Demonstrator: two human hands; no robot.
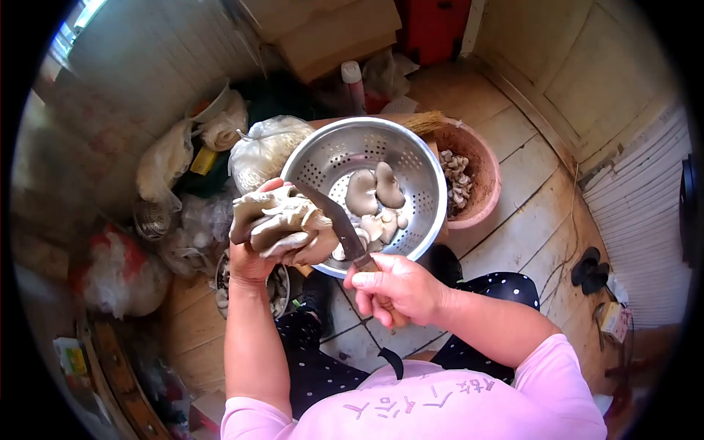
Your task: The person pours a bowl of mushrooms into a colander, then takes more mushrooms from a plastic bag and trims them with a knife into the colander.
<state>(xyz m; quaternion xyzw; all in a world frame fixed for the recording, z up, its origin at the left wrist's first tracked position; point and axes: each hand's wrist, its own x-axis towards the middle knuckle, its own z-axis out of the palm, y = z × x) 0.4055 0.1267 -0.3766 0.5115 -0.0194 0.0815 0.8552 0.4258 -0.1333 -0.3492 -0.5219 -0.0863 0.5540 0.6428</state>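
A cluster of oyster mushrooms (282,226) rests in my left hand (249,262), whose fingers wrap round it from behind and below. My right hand (392,287) grips a knife (339,224) by its wooden handle. The dark blade slants up and left along the right side of the cluster; whether it touches cannot be made out. Under the blade stands a perforated metal colander (304,165), with several cut mushroom pieces (375,189) lying on its bottom.
A pink basin (488,176) with mushroom scraps (456,180) stands right of the colander. Another bowl with mushrooms (279,290) is low at left, partly behind my forearm. Plastic bags (268,150) crowd the left side. A spray can (353,84) and cardboard box (337,37) are behind.
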